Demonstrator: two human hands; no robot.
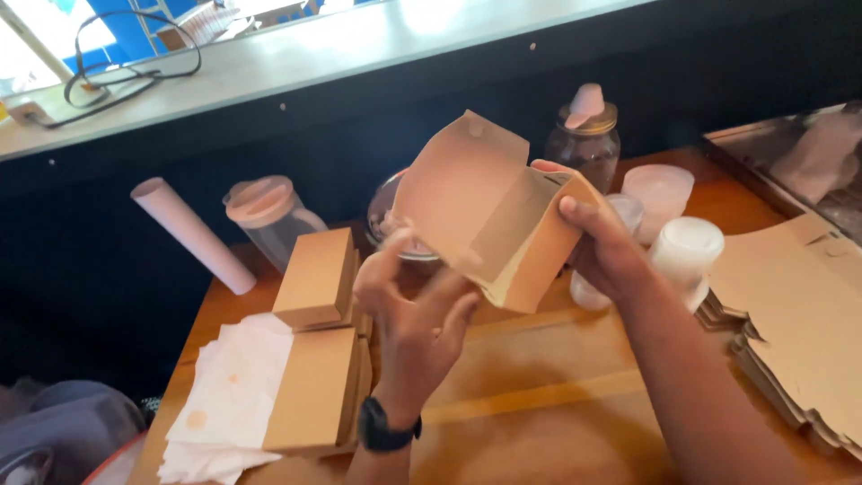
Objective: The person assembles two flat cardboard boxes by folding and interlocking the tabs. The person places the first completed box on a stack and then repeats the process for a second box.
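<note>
The half-folded brown cardboard box (489,216) is held up above the worktop (539,404), its long axis slanting down from the raised flap toward the right hand (606,247), open side facing the person. The left hand (413,314) pinches its lower edge from below; the right hand clasps its far end. Just left of the left hand lie two closed boxes (319,341) on white paper (229,395); behind the box stand jars (584,135) and lidded tubs (682,247), with flat cardboard blanks (799,314) right of the right hand.

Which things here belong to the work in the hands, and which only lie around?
In use: half-folded brown box, left hand, right hand, finished boxes, flat cardboard stack.

Lying about: glass jar, white roll, napkins, plastic tubs.
</note>
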